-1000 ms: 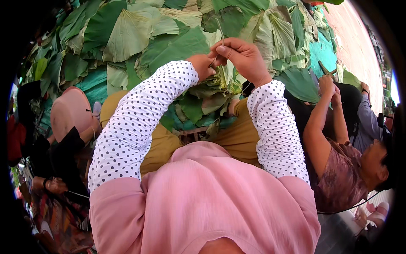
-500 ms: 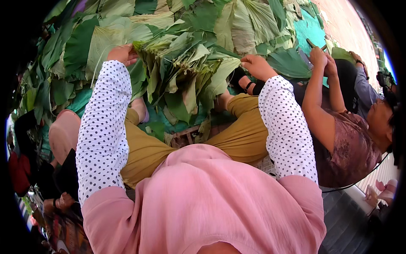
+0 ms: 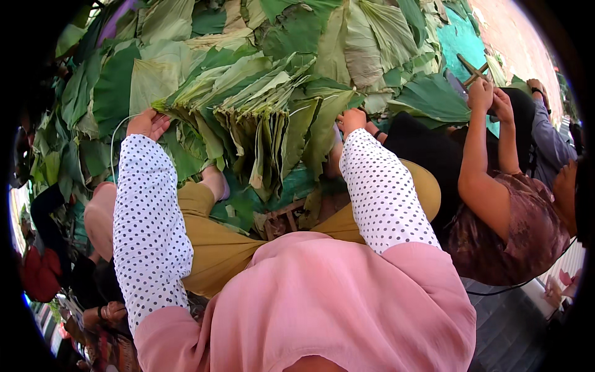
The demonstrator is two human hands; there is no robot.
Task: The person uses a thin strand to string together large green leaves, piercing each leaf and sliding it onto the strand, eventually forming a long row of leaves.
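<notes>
Fanning wider than before, leaves (image 3: 255, 124); left hand (image 3: 146, 124) pinching cord (image 3: 113, 142), right hand's (image 3: 352, 120) grip unclear

Pretty bright daylight where I am: teal sheet (image 3: 462, 46) spread out ahead, pale pinkish ground (image 3: 520, 46) past it, dark grey paving (image 3: 503, 325) down on my right.

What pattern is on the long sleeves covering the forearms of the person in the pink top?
Dark polka dots on white sleeves, seen best in the head view.
</notes>
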